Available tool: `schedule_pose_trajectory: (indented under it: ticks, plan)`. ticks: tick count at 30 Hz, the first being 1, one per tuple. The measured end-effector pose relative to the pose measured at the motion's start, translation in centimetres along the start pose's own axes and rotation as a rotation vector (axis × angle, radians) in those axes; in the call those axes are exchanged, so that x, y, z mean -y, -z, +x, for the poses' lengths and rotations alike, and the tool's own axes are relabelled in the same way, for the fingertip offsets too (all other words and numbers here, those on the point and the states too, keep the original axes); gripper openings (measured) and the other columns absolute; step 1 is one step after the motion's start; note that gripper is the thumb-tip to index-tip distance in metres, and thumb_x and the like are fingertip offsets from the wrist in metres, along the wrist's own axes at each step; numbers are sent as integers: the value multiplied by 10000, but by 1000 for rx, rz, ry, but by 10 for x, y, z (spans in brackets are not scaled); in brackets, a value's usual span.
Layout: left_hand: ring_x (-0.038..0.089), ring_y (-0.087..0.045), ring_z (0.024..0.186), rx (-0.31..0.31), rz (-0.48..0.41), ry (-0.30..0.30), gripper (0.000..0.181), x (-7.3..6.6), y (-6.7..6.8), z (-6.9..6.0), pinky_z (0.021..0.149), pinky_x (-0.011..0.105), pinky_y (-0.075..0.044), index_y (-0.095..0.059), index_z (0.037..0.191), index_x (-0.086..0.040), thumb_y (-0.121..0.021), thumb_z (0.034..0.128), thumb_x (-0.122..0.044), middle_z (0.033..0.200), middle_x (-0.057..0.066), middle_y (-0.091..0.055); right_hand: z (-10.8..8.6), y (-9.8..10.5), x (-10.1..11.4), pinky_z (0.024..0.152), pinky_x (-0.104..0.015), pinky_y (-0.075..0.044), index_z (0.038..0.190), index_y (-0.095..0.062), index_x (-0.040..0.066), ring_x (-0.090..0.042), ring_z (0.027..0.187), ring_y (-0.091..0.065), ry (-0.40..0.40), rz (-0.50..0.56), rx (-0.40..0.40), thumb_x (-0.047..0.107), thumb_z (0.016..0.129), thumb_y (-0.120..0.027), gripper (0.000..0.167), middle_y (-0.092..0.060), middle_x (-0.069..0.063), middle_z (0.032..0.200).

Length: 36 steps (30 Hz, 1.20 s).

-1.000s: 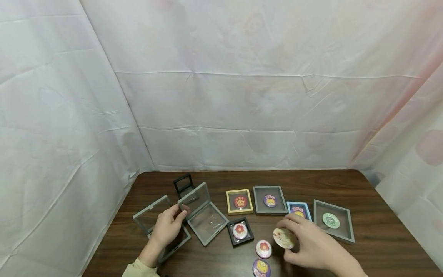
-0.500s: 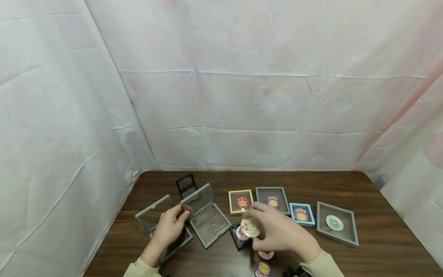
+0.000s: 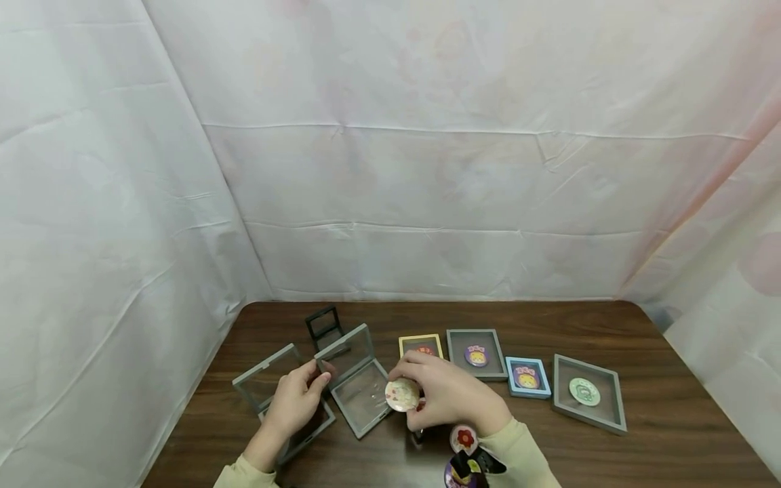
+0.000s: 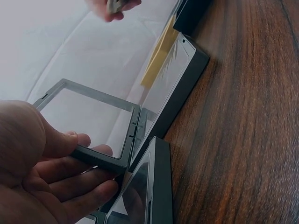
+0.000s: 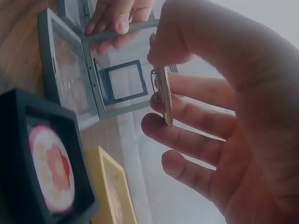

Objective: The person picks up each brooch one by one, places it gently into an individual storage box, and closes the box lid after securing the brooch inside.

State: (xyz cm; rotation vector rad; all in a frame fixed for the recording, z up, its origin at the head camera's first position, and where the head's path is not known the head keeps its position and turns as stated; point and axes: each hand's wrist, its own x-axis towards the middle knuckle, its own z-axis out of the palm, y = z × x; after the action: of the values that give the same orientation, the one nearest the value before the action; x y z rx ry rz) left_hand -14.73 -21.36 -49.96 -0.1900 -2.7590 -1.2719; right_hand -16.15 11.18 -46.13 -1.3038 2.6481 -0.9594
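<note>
My right hand (image 3: 451, 393) pinches a round cream pin badge (image 3: 401, 395) by its edge, just above the right side of an opened grey display frame (image 3: 345, 413). In the right wrist view the badge (image 5: 164, 95) is edge-on, its pin at the back showing. My left hand (image 3: 295, 400) grips the raised lid of that frame; in the left wrist view the thumb lies over the lid's rim (image 4: 100, 158) with fingers beneath. A clear film spans the frame. Another opened grey frame (image 3: 264, 364) stands partly behind my left hand.
A small black frame (image 3: 322, 313) stands open at the back. Behind my right hand sits a yellow frame (image 3: 419, 337). Rightward lie grey (image 3: 472, 332), blue (image 3: 529, 393) and grey (image 3: 588, 423) frames holding badges. A flower badge (image 3: 464, 439) lies near the front. A black frame (image 5: 14, 140) holds another.
My right hand has carried the cream badge leftward from the table's right side, past the black frame, to the opened grey frame. My left hand stays on the lid.
</note>
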Motion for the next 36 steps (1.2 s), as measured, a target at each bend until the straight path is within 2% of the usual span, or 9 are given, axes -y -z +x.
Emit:
schedule_pose_trajectory:
  ticks: [2, 6, 9, 14, 19, 22, 28, 33, 36]
  plan:
    - [58, -326, 530, 1, 0, 7, 103, 0, 1, -1, 573, 278, -356, -790, 1119, -158, -711, 1072, -111, 771, 4, -686, 5, -3, 0, 806, -203, -499, 1302, -735, 230, -77, 957, -574, -20, 11, 9, 154, 747, -819, 566, -612, 110, 1229]
    - [52, -344, 534, -4, 3, -14, 100, 0, 0, 0, 596, 275, -383, -791, 1115, -152, -718, 1066, -104, 825, 5, -732, 12, -8, -1, 840, -214, -509, 1346, -721, 224, -59, 969, -579, -45, 41, 23, 142, 794, -810, 566, -607, 99, 1266]
    - [55, -399, 566, -9, 11, -34, 91, 0, 1, 0, 629, 284, -416, -792, 1110, -145, -727, 1059, -104, 902, 2, -777, 15, -12, -1, 845, -219, -514, 1375, -710, 219, -56, 970, -585, -51, 64, 16, 138, 815, -812, 574, -612, 85, 1285]
    - [74, -500, 641, -13, 27, -30, 82, 0, 1, -1, 669, 296, -455, -795, 1100, -157, -735, 1057, -119, 989, -17, -807, 17, -18, -1, 853, -217, -524, 1431, -678, 213, -48, 987, -589, -66, 81, 5, 147, 829, -824, 623, -619, 74, 1324]
    - [81, -558, 686, -24, 37, -33, 94, 2, -1, 1, 691, 297, -483, -794, 1081, -162, -742, 1049, -91, 1017, -15, -815, 22, -30, -3, 944, -244, -537, 1511, -608, 130, -48, 1113, -604, -48, 46, -35, 145, 843, -828, 704, -645, 8, 1403]
    - [75, -574, 704, -25, 46, -32, 95, 1, -1, 1, 691, 296, -491, -794, 1076, -164, -742, 1047, -90, 1016, -19, -816, 26, -38, -4, 984, -267, -536, 1515, -592, 96, -61, 1157, -611, -35, 19, -42, 149, 867, -825, 691, -653, 3, 1401]
    - [73, -511, 644, -11, 47, -15, 79, -1, 1, 0, 657, 293, -456, -793, 1088, -171, -736, 1059, -126, 1008, -30, -811, 29, -49, -7, 1018, -262, -520, 1501, -600, 121, -51, 1194, -607, -29, -20, -5, 162, 918, -824, 626, -657, 36, 1380]
    - [43, -391, 546, 0, 21, 12, 91, -1, 1, 1, 579, 271, -384, -795, 1092, -183, -728, 1066, -127, 824, -26, -727, 31, -55, -7, 1047, -275, -514, 1524, -579, 140, -58, 1228, -602, -40, -54, 17, 175, 941, -820, 631, -648, 40, 1398]
    - [51, -339, 521, 4, 6, 17, 91, -1, 0, 1, 555, 279, -344, -797, 1094, -179, -729, 1065, -125, 829, -23, -722, 32, -57, -6, 1068, -291, -506, 1523, -579, 149, -80, 1254, -591, -47, -80, 23, 176, 940, -823, 632, -651, 37, 1402]
